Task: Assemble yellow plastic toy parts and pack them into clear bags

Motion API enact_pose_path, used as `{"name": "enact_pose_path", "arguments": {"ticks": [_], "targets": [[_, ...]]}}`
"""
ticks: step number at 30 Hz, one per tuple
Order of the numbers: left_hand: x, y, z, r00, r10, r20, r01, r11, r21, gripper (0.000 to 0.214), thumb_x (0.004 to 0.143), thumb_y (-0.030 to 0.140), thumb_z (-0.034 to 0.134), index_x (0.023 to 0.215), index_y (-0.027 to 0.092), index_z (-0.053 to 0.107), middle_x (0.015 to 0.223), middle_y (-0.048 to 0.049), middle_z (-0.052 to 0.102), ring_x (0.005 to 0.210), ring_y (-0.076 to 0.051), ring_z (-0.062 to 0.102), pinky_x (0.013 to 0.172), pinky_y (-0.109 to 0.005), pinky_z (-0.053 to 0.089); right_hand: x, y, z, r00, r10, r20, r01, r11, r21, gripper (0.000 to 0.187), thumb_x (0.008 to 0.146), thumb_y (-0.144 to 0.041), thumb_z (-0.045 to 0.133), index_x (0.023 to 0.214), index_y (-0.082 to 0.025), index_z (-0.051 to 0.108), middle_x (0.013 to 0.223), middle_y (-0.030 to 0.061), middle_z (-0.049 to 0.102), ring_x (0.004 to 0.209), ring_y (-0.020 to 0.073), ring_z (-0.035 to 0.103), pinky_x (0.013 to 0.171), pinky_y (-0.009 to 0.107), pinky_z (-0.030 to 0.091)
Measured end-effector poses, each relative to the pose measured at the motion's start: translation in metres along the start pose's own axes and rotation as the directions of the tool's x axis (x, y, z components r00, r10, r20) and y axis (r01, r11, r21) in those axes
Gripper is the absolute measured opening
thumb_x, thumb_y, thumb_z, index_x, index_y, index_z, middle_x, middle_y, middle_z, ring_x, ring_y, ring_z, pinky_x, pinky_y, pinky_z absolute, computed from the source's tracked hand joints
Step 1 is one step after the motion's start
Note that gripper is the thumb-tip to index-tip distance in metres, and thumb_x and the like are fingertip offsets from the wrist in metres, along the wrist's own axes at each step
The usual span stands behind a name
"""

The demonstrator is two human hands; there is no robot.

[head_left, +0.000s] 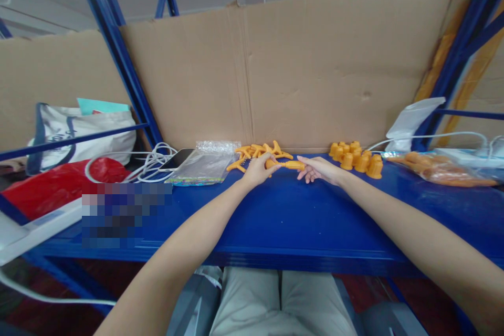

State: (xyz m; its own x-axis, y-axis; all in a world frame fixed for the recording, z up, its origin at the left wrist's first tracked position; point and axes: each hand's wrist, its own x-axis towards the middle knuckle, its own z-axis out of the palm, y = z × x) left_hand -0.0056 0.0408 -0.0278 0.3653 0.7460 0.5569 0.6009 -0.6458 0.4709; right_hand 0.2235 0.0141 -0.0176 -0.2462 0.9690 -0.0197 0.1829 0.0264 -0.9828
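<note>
My left hand (259,169) is closed around one end of an orange plastic part (289,165) that lies on the blue shelf (275,220). My right hand (318,169) rests on the shelf at the part's other end, fingers stretched out and just touching its tip. Right behind my left hand lies a heap of orange pronged pieces (260,151). To the right of my right hand stands a cluster of several small orange cups (356,156).
A clear plastic bag (205,164), a phone (177,159) and white cables (149,160) lie at the left. A bag of orange parts (441,169) lies at the right. A cardboard sheet (315,68) backs the shelf. A red bag (59,184) and a white tote (79,131) sit far left.
</note>
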Motion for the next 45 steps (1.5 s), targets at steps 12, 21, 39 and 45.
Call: {"name": "enact_pose_path", "arguments": {"ticks": [12, 21, 39, 45], "targets": [[0.0, 0.0, -0.002, 0.998, -0.051, 0.025, 0.051, 0.999, -0.003, 0.023, 0.085, 0.037, 0.061, 0.098, 0.017, 0.061, 0.065, 0.0016, 0.063, 0.06, -0.014, 0.06, 0.06, -0.023, 0.048, -0.002, -0.004, -0.003, 0.998, 0.044, 0.051, -0.051, 0.987, 0.154, 0.023, 0.091, -0.038, 0.058, 0.091, -0.016, 0.064, 0.076, 0.0067, 0.073, 0.052, 0.0116, 0.06, 0.043, 0.019, 0.045], [0.006, -0.012, -0.002, 0.996, -0.083, -0.044, 0.082, 0.996, -0.018, 0.038, 0.093, 0.035, 0.048, 0.127, 0.017, 0.049, 0.078, -0.0028, 0.068, 0.072, -0.018, 0.066, 0.068, -0.029, 0.052, 0.002, -0.007, -0.007, 0.988, 0.079, -0.134, -0.029, 0.938, 0.346, 0.012, 0.092, -0.025, 0.056, 0.084, -0.016, 0.059, 0.063, 0.0006, 0.063, 0.048, 0.008, 0.055, 0.044, 0.018, 0.045], [0.004, -0.018, -0.035, 0.897, -0.442, 0.009, 0.371, 0.763, 0.53, 0.035, 0.08, 0.001, 0.05, 0.111, 0.015, 0.06, 0.115, -0.0163, 0.066, 0.111, -0.027, 0.062, 0.092, -0.035, 0.048, 0.026, 0.03, -0.048, 0.74, -0.532, -0.412, 0.041, 0.647, -0.762, 0.032, 0.078, -0.02, 0.062, 0.11, -0.02, 0.06, 0.111, 0.0092, 0.067, 0.099, 0.0238, 0.064, 0.08, 0.035, 0.053], [0.005, -0.019, -0.035, 0.883, -0.454, 0.12, 0.31, 0.756, 0.577, 0.034, 0.075, -0.002, 0.052, 0.103, 0.014, 0.065, 0.112, -0.0147, 0.068, 0.109, -0.027, 0.063, 0.092, -0.032, 0.048, 0.005, 0.013, -0.026, 0.907, -0.319, -0.277, -0.242, 0.146, -0.959, 0.042, 0.092, -0.022, 0.041, 0.131, -0.022, 0.058, 0.122, 0.0149, 0.061, 0.107, 0.0301, 0.062, 0.085, 0.04, 0.048]]}}
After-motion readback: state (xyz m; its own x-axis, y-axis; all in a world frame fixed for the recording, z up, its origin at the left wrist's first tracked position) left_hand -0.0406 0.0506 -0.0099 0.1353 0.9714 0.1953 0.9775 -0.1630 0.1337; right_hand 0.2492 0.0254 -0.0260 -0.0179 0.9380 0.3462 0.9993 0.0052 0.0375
